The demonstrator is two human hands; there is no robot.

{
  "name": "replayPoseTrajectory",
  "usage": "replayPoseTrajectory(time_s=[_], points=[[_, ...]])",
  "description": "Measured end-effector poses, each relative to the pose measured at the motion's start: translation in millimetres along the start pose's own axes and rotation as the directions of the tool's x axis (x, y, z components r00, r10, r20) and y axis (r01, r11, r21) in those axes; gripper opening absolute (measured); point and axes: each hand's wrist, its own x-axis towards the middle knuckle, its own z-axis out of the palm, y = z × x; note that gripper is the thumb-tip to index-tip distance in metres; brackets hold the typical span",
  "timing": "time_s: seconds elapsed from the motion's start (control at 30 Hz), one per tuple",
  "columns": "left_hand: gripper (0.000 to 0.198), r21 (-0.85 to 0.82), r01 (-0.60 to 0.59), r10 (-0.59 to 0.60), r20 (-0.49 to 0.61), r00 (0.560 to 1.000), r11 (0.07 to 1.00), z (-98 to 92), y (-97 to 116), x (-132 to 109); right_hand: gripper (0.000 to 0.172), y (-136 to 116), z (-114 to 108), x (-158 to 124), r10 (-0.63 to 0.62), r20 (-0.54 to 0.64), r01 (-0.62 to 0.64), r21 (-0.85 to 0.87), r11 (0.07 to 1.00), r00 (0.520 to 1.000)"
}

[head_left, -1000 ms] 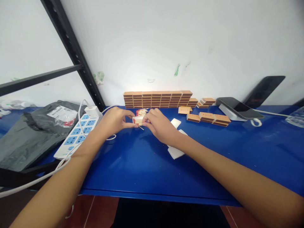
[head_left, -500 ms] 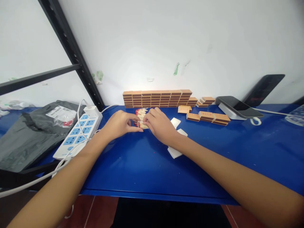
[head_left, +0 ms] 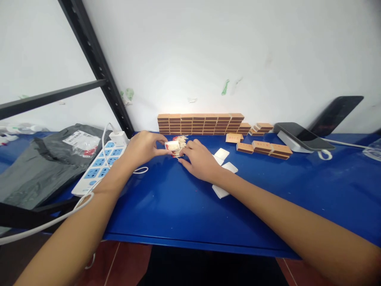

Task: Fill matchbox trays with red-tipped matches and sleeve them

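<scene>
My left hand [head_left: 144, 147] pinches a small white matchbox tray [head_left: 172, 146] filled with red-tipped matches, held just above the blue table [head_left: 178, 206]. My right hand [head_left: 200, 159] is beside it, fingers curled and pressed on loose matches at the tray's right end. A small heap of loose matches [head_left: 179, 140] lies just behind the tray. Behind that, a wall of stacked brown matchboxes [head_left: 201, 124] runs along the white wall.
Loose brown matchboxes [head_left: 263, 147] and white inner trays [head_left: 222, 154] lie right of my hands. A white-and-blue power strip [head_left: 102, 167] with cables and a grey plastic bag [head_left: 41, 167] are at left. A phone on a stand [head_left: 300, 136] is at right. A black shelf frame [head_left: 98, 71] rises at left.
My left hand has lifted the match tray slightly up and left from the table. My right hand has come off the tray and dropped to the loose matches beside it.
</scene>
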Motion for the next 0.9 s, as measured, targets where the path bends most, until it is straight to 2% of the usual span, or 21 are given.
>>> replayPoseTrajectory(time_s=[0.23,0.6,0.77,0.9], points=[[0.034,-0.008,0.021,-0.021,-0.005,1.000,1.000,0.0,0,1,0.017,5,-1,2,-0.017,0.034,0.015,0.045,0.999,0.999],[0.037,0.014,-0.030,0.029,0.005,1.000,0.999,1.7,-2,0,0.015,11,1,3,0.005,0.089,-0.013,0.090,0.996,0.996],[0.037,0.008,-0.032,0.031,0.027,0.999,0.999,1.4,-2,0,0.015,16,-2,2,-0.037,0.075,0.029,0.111,0.993,0.996],[0.038,-0.020,-0.053,0.053,0.029,0.998,0.998,0.8,1,1,0.014,17,-13,2,-0.045,-0.017,0.047,0.139,0.989,0.999]])
